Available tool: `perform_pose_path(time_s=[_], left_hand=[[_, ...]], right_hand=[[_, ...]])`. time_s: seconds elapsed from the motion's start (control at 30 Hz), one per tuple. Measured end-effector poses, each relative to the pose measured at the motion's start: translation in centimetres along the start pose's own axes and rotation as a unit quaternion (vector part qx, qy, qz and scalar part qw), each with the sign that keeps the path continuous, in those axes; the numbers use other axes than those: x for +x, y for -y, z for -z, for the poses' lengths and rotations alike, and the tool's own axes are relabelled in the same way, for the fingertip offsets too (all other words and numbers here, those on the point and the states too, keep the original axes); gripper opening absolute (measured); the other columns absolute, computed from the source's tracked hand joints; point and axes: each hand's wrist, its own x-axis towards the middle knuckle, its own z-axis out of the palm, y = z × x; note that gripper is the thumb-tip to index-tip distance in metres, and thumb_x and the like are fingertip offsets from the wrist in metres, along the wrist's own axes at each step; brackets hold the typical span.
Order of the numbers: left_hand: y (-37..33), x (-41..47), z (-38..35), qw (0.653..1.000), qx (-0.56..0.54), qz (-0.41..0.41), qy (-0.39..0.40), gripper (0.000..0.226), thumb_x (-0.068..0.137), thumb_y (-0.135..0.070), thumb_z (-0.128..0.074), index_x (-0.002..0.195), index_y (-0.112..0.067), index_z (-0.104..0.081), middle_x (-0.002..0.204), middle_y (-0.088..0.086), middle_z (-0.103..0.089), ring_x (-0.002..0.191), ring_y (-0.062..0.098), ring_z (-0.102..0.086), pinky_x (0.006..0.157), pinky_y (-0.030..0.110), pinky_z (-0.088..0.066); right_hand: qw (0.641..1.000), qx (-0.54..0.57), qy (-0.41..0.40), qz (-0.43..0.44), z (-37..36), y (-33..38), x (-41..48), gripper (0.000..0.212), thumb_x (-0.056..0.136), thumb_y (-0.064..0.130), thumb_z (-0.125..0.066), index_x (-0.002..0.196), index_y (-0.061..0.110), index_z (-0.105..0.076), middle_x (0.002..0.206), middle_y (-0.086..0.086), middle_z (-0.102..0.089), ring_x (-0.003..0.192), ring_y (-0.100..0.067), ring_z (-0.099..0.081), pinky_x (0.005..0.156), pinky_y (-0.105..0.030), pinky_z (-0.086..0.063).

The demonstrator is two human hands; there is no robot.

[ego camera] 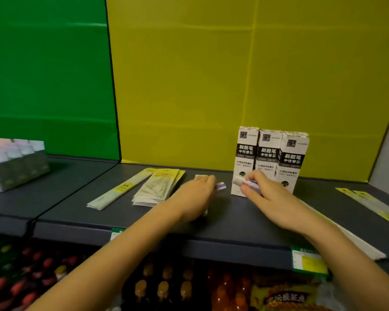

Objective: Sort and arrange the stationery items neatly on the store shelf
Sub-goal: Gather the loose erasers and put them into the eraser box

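Observation:
Three upright white-and-black refill boxes [270, 158] stand side by side on the dark shelf [222, 218], against the yellow back panel. My right hand [270, 198] grips a small white pack [248, 183] just in front of the leftmost box. My left hand [194, 196] lies over another small pack [220, 186], whose end sticks out past the fingers; its grip is hidden. A fanned stack of yellow-topped flat packets [158, 187] lies left of that hand, with a long narrow packet [119, 190] beside it.
A bundle of pale boxes [14, 164] sits on the neighbouring shelf at the far left. Long yellow-and-white strips [373, 204] lie at the right end. Green price tags [308, 261] hang on the shelf's front edge. Bottles and snack bags fill the shelf below.

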Motion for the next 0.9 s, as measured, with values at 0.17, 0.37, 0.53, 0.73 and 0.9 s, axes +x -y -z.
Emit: perform_pose_path(time_s=[0.17,0.37,0.53,0.73,0.9], left_hand=[[6.4,-9.7,5.3,0.993,-0.031,0.08,-0.078,0.023,0.097,-0.025,-0.033,0.105,-0.006,-0.043,0.107,0.014,-0.055,0.083,0.027,-0.046,0.069,0.034,-0.031],[15.5,-22.0,9.4,0.979,-0.013,0.186,-0.083,0.021,0.097,-0.033,-0.033,0.095,-0.013,-0.039,0.082,-0.002,-0.046,0.07,0.021,-0.04,0.063,0.033,-0.027],[23.7,-31.8,12.4,0.967,-0.018,0.237,-0.094,0.03,0.092,-0.044,-0.036,0.087,-0.015,-0.037,0.069,-0.003,-0.045,0.062,0.021,-0.045,0.059,0.039,-0.035],[31.5,-39.2,15.7,0.958,-0.011,0.258,-0.128,0.016,0.091,-0.042,-0.041,0.086,-0.029,-0.036,0.067,-0.009,-0.046,0.058,0.008,-0.044,0.056,0.032,-0.032],[38.1,-42.4,18.2,0.954,0.016,0.267,-0.135,0.011,0.092,-0.039,-0.043,0.085,-0.034,-0.035,0.07,-0.014,-0.047,0.062,0.005,-0.048,0.053,0.021,-0.033]], right_hand=[[0.992,0.045,0.045,0.107,-3.7,6.5,2.5,0.015,0.095,0.042,-0.035,0.096,0.029,-0.043,0.082,-0.009,-0.058,0.071,-0.021,-0.051,0.066,-0.04,-0.039],[0.975,0.082,0.069,0.194,-10.6,16.4,5.0,0.015,0.095,0.039,-0.036,0.084,0.031,-0.044,0.079,-0.001,-0.057,0.074,-0.018,-0.051,0.066,-0.033,-0.037],[0.968,0.094,0.096,0.211,-16.8,25.0,7.4,0.017,0.096,0.038,-0.035,0.095,0.023,-0.044,0.07,0.0,-0.05,0.063,-0.017,-0.044,0.06,-0.033,-0.031],[0.957,0.111,0.124,0.237,-22.7,34.6,10.8,0.025,0.097,0.038,-0.034,0.105,0.018,-0.045,0.068,0.003,-0.045,0.059,-0.016,-0.038,0.057,-0.03,-0.028],[0.947,0.106,0.15,0.262,-26.4,42.0,14.8,0.017,0.096,0.037,-0.038,0.099,0.021,-0.044,0.097,-0.006,-0.059,0.087,-0.029,-0.054,0.074,-0.036,-0.04]])
